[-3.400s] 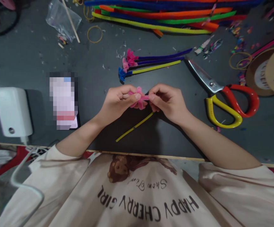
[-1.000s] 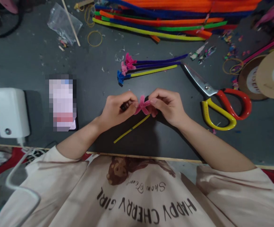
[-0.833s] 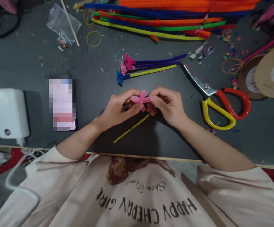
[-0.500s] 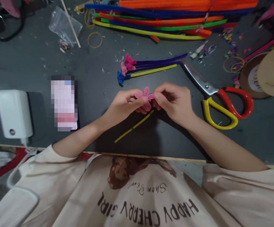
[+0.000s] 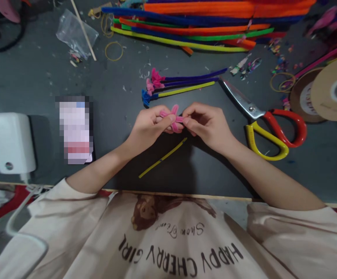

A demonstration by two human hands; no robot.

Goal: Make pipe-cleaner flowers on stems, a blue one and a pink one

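Observation:
Between my hands is a pink pipe-cleaner flower (image 5: 175,109) with several looped petals. My left hand (image 5: 152,123) is closed on it, the thumb pressed over its middle. My right hand (image 5: 207,123) pinches the tip of the petal that points right. Just below lies a short yellow pipe cleaner (image 5: 162,158), touched by neither hand. Above my hands rest finished-looking pipe-cleaner flowers: a dark pink one (image 5: 157,78), a light pink one (image 5: 150,86) and a blue one (image 5: 145,97), on purple and yellow stems.
Scissors (image 5: 255,112) with red and yellow handles lie to the right, near ribbon spools (image 5: 319,97). Bundled pipe cleaners (image 5: 197,29) stretch across the back. On the left are a phone (image 5: 77,130), a white power bank (image 5: 11,143), a plastic bag (image 5: 72,33) and a rubber band (image 5: 114,51).
The view has shifted slightly, so most things sit a little further left. My right fingers have moved onto the tip of the right petal; both hands still hold the pink flower.

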